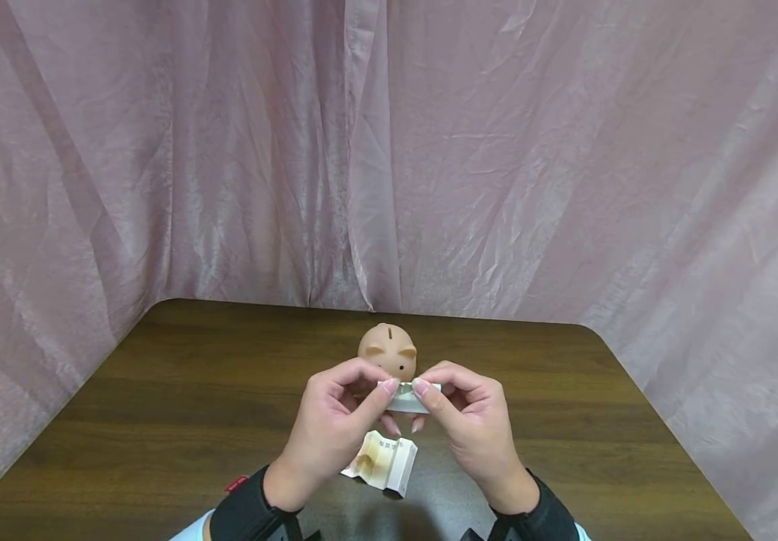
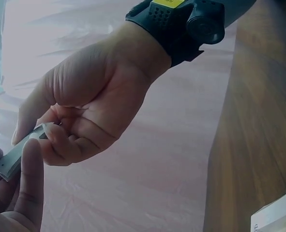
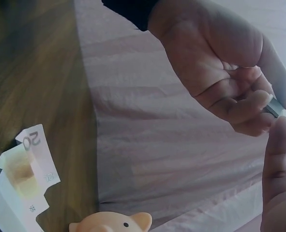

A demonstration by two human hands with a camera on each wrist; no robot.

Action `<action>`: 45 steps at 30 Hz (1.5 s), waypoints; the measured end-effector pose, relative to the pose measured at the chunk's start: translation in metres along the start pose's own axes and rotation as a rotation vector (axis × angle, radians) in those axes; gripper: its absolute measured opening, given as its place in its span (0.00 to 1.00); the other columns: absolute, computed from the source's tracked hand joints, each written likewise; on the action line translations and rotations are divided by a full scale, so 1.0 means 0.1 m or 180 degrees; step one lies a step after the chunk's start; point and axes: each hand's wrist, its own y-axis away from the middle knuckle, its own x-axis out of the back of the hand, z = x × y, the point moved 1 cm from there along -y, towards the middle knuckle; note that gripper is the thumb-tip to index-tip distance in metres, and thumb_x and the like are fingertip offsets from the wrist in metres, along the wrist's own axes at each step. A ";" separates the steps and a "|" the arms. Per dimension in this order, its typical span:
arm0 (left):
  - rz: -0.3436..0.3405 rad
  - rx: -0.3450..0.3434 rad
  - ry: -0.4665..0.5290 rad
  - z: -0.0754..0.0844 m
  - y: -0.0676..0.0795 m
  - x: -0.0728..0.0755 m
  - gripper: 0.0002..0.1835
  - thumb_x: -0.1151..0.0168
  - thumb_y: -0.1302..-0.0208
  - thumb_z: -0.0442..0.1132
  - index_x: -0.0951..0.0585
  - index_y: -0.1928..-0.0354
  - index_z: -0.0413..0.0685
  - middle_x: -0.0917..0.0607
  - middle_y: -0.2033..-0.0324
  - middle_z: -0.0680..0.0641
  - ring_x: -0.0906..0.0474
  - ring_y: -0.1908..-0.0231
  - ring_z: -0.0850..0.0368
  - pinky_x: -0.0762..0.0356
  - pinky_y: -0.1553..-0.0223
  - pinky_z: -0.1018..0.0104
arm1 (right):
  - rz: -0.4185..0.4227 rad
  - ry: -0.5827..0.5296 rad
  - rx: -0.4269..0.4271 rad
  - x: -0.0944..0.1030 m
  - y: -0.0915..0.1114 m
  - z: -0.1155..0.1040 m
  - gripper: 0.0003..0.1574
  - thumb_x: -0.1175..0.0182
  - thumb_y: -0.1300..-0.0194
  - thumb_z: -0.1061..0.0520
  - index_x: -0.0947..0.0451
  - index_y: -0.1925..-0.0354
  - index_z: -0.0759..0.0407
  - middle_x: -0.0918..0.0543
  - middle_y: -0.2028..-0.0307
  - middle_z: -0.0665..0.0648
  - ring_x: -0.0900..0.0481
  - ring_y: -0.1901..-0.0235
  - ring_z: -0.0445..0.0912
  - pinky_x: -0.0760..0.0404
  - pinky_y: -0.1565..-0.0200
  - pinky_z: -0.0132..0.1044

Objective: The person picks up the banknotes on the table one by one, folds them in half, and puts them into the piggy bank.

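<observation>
Folding, it seems: left grip [image 1: 331, 427] and right grip [image 1: 482, 427] pinch the strip [image 1: 407, 404], lower centre; next move probably needs firm creasing.

head: bright, sheen on curtain [image 1: 564, 150], soft shadow on table [image 1: 598, 436] | left wrist: dim, upper-left glare | right wrist: dim, hazy

Fingers [image 2: 32, 176] of 2 hands [image 2: 101, 92] pinch a pale strip [image 2: 14, 157].

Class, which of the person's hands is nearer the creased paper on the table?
Left. The left hand is raised just left of the creased paper; the right hand is farther, to its right.
</observation>
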 end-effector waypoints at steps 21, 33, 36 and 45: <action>0.0225 -0.0011 0.0129 -0.14 0.03 0.08 0.05 0.48 0.36 0.21 0.24 0.66 0.33 0.22 0.73 0.36 0.25 0.82 0.43 0.21 0.82 0.51 | 0.0144 -0.0012 -0.0113 0.05 0.04 0.05 0.09 0.49 0.37 0.78 0.24 0.65 0.71 0.24 0.72 0.64 0.25 0.80 0.49 0.21 0.83 0.41; 0.0198 -0.0033 0.0091 -0.15 0.03 0.08 0.04 0.46 0.36 0.22 0.24 0.66 0.34 0.22 0.75 0.37 0.25 0.82 0.43 0.21 0.84 0.52 | 0.0122 -0.0019 -0.0073 0.04 0.03 0.03 0.10 0.49 0.38 0.79 0.24 0.67 0.71 0.25 0.74 0.64 0.26 0.82 0.49 0.22 0.84 0.39; 0.0171 -0.0056 0.0103 -0.15 0.03 0.08 0.04 0.46 0.36 0.22 0.23 0.66 0.33 0.21 0.74 0.37 0.26 0.82 0.42 0.22 0.84 0.52 | 0.0093 -0.0071 -0.0082 0.04 0.03 0.04 0.09 0.48 0.39 0.78 0.24 0.66 0.72 0.24 0.74 0.64 0.25 0.82 0.49 0.21 0.84 0.40; 0.0082 -0.0062 0.0060 -0.16 0.04 0.08 0.03 0.44 0.38 0.22 0.23 0.65 0.32 0.20 0.74 0.37 0.24 0.83 0.44 0.23 0.85 0.49 | 0.0044 -0.0078 -0.0048 0.02 0.04 0.06 0.08 0.47 0.39 0.78 0.24 0.66 0.72 0.24 0.73 0.65 0.26 0.81 0.49 0.21 0.84 0.40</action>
